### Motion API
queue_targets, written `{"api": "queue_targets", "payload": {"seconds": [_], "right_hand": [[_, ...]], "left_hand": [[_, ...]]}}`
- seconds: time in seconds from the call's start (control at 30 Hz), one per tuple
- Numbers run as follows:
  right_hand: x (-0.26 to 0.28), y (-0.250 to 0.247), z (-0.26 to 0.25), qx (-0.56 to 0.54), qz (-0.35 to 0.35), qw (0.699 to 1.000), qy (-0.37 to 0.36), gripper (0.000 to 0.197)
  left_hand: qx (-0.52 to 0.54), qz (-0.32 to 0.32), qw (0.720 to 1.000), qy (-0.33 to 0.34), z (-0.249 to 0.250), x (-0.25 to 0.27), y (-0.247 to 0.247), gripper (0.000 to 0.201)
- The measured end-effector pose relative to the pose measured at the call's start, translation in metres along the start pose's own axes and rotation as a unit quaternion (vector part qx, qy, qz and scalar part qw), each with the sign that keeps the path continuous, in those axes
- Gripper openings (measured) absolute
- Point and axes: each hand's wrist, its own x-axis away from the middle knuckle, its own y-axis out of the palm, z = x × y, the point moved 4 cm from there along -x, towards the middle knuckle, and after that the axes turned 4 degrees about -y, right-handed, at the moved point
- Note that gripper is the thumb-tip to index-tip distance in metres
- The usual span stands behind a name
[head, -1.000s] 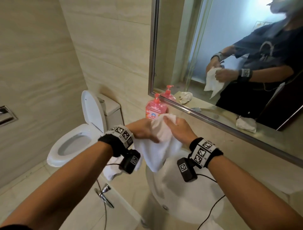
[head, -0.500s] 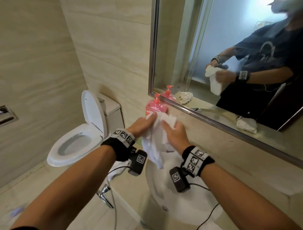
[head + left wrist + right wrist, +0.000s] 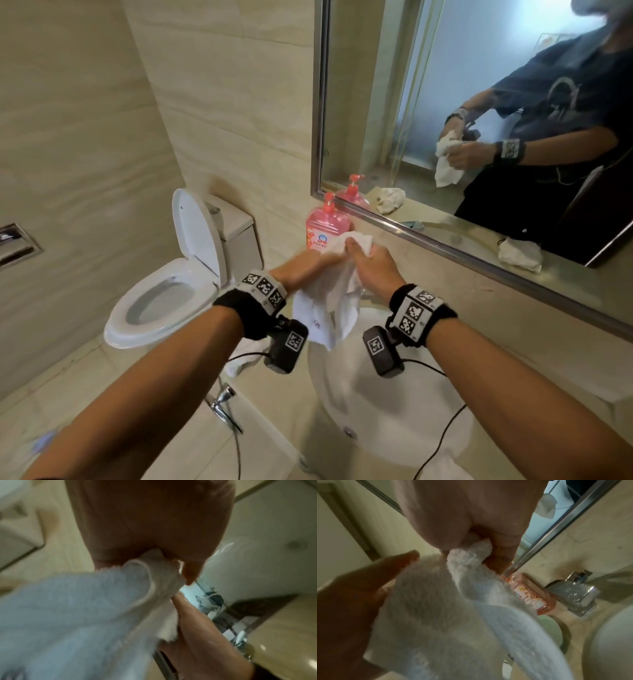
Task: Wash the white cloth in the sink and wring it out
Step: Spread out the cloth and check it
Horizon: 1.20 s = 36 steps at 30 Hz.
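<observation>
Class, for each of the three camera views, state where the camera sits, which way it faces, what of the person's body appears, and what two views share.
Head: worn on the head, looking forward and down at the sink; both forearms, left hand and right hand show.
Left wrist: looks along the left hand at the white cloth.
Right wrist: looks along the right hand at the cloth; the faucet is beyond.
Shared: the right wrist and head views both show the pink soap bottle.

You are looking at little readable text: the pink soap bottle (image 3: pixel 328 229) is carrying a label whose characters are too small to make out, and the wristbands (image 3: pixel 416 314) are showing only black-and-white coded squares
</observation>
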Motion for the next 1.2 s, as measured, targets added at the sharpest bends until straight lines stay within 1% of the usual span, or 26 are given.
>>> {"api": "queue_targets", "payload": {"seconds": [0.03, 0.07, 0.1, 0.13, 0.17, 0.23, 0.27, 0.3, 0.33, 0.37, 0.4, 0.43, 0.47, 0.5, 0.53, 0.57, 0.6, 0.67, 0.73, 0.83, 0.9, 0.93, 1.0, 1.07, 1.13, 1.2], "right_hand": [[0.001, -0.004, 0.002, -0.004, -0.012, 1.0, 0.0, 0.038], [0.004, -0.007, 0.003, -0.007, -0.026, 1.0, -0.003, 0.033], [0.006, -0.009, 0.003, -0.009, -0.045, 0.999, -0.01, 0.029], [0.007, -0.009, 0.003, -0.006, -0.073, 0.997, -0.027, 0.027], [0.009, -0.009, 0.001, 0.01, -0.11, 0.992, -0.057, 0.029], [0.015, -0.004, -0.001, 0.088, -0.194, 0.97, -0.119, 0.042], [0.018, 0.0, 0.002, 0.141, -0.231, 0.954, -0.131, 0.053], [0.02, 0.002, 0.008, 0.205, -0.258, 0.935, -0.13, 0.064], [0.02, 0.003, 0.016, 0.28, -0.273, 0.913, -0.117, 0.071], [0.019, 0.002, 0.024, 0.351, -0.276, 0.89, -0.096, 0.072], [0.018, -0.001, 0.033, 0.402, -0.274, 0.871, -0.072, 0.068], [0.017, -0.004, 0.04, 0.422, -0.269, 0.864, -0.052, 0.061], [0.015, -0.007, 0.045, 0.413, -0.264, 0.871, -0.036, 0.05], [0.015, -0.009, 0.048, 0.377, -0.257, 0.89, -0.022, 0.038], [0.013, -0.011, 0.051, 0.312, -0.242, 0.919, 0.0, 0.029], [0.012, -0.012, 0.052, 0.226, -0.222, 0.948, 0.028, 0.025], [0.011, -0.012, 0.052, 0.138, -0.195, 0.97, 0.053, 0.025], [0.01, -0.01, 0.049, 0.018, -0.138, 0.987, 0.077, 0.028], [0.011, -0.005, 0.045, -0.044, -0.09, 0.991, 0.083, 0.028], [0.01, -0.005, 0.038, -0.108, 0.028, 0.99, 0.08, 0.032], [0.013, 0.001, 0.028, -0.133, 0.095, 0.985, 0.053, 0.029], [0.017, 0.01, 0.021, -0.134, 0.101, 0.985, 0.034, 0.025], [0.023, 0.035, 0.006, -0.135, 0.075, 0.988, 0.0, 0.021], [0.021, 0.046, -0.007, -0.122, 0.077, 0.989, -0.022, 0.024], [0.011, 0.035, -0.013, -0.115, 0.118, 0.986, -0.005, 0.022], [0.006, 0.03, -0.007, -0.123, 0.123, 0.984, 0.032, 0.023]], "left_hand": [[-0.116, -0.014, 0.993, 0.015, -0.001, 0.001, -0.007, 0.021], [-0.234, -0.017, 0.972, 0.02, -0.004, 0.0, -0.014, 0.027], [-0.33, -0.008, 0.944, 0.01, -0.008, -0.001, -0.021, 0.039], [-0.392, 0.005, 0.92, -0.011, -0.013, -0.002, -0.028, 0.048], [-0.435, 0.021, 0.9, -0.026, -0.018, -0.003, -0.033, 0.05], [-0.503, 0.043, 0.862, -0.036, -0.03, -0.006, -0.039, 0.043], [-0.527, 0.049, 0.847, -0.036, -0.035, -0.008, -0.043, 0.035], [-0.533, 0.054, 0.844, -0.037, -0.04, -0.009, -0.047, 0.028], [-0.508, 0.057, 0.858, -0.039, -0.044, -0.01, -0.051, 0.023], [-0.457, 0.055, 0.887, -0.039, -0.049, -0.01, -0.054, 0.018], [-0.389, 0.047, 0.919, -0.031, -0.053, -0.01, -0.057, 0.014], [-0.326, 0.044, 0.944, -0.01, -0.053, -0.008, -0.058, 0.013], [-0.268, 0.053, 0.962, 0.011, -0.052, -0.006, -0.059, 0.015], [-0.198, 0.073, 0.977, 0.023, -0.052, -0.005, -0.06, 0.017], [-0.112, 0.102, 0.988, 0.024, -0.053, -0.002, -0.062, 0.016], [-0.026, 0.128, 0.991, 0.017, -0.054, -0.001, -0.062, 0.014], [0.051, 0.141, 0.989, 0.006, -0.055, 0.0, -0.061, 0.016], [0.147, 0.132, 0.98, -0.017, -0.056, -0.002, -0.056, 0.02], [0.17, 0.121, 0.977, -0.045, -0.05, -0.001, -0.049, 0.027], [0.087, 0.133, 0.986, -0.059, -0.039, -0.003, -0.043, 0.046], [0.049, 0.155, 0.985, -0.06, -0.032, -0.002, -0.036, 0.052], [0.052, 0.165, 0.983, -0.066, -0.029, -0.004, -0.032, 0.053], [0.096, 0.18, 0.977, -0.068, -0.021, -0.008, -0.019, 0.051], [0.168, 0.165, 0.97, -0.061, -0.011, -0.012, -0.005, 0.047], [0.165, 0.137, 0.975, -0.052, -0.003, -0.012, 0.005, 0.054], [0.115, 0.129, 0.984, -0.039, 0.002, -0.01, 0.007, 0.055]]}}
